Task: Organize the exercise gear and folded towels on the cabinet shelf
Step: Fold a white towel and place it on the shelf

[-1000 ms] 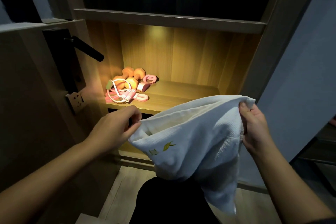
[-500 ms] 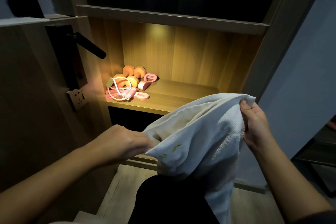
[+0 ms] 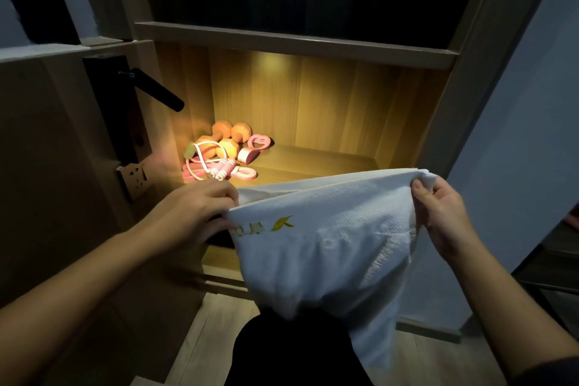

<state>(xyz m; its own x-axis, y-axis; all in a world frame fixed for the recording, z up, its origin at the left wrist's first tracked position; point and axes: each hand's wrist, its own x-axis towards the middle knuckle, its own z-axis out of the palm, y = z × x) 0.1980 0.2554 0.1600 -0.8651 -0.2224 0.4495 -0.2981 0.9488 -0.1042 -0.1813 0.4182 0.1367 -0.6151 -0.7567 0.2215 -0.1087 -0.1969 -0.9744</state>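
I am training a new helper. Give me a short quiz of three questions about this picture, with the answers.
1. True or false: the left hand and the right hand both hold the towel.
2. Where on the lit shelf does the exercise gear lie? A) left end B) middle C) right end
3. Fill in: the dumbbells are ___ in colour.
Key: 1 true; 2 A; 3 orange.

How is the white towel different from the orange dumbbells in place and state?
The white towel hangs in the air, pinched by the left hand and the right hand; the orange dumbbells lie on the lit shelf, untouched. The towel is pale and limp; the dumbbells are bright and solid, bunched at the shelf's left end.
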